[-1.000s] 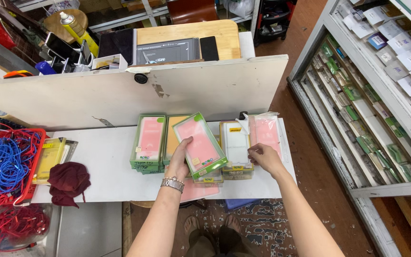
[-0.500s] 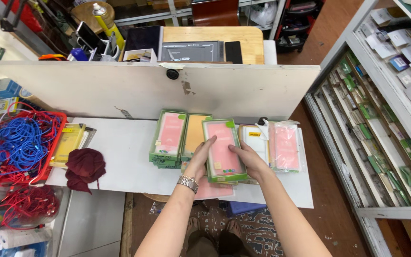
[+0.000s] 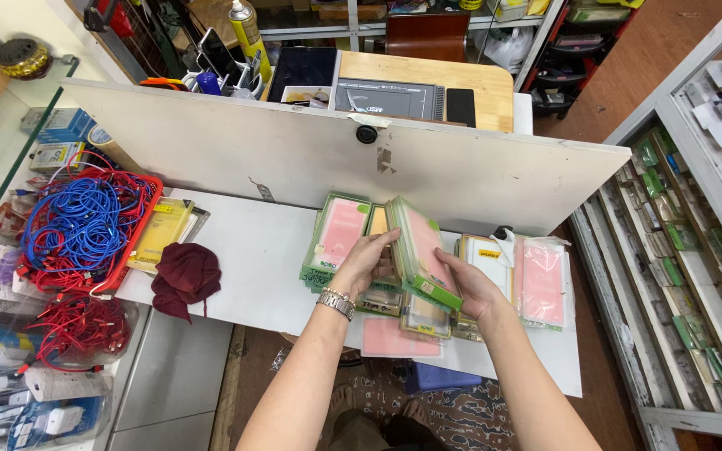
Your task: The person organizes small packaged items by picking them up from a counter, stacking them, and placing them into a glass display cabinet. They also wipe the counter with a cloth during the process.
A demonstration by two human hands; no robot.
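At the centre of the frame, a stack of green-edged pink packages tilts on edge above the white counter. The left hand grips its left side, the right hand cups its right; both forearms reach up from below.

Held stack: flat boxed packs, pink faces, green edges; tilted on edge, leaning right, gripped between both hands.
Position: above the white counter, just right of the green-edged pink pile.
Lower end: resting near the clear packs lying flat beneath.
Right neighbours: white-and-yellow pack, then pink bagged pile, flat on counter.
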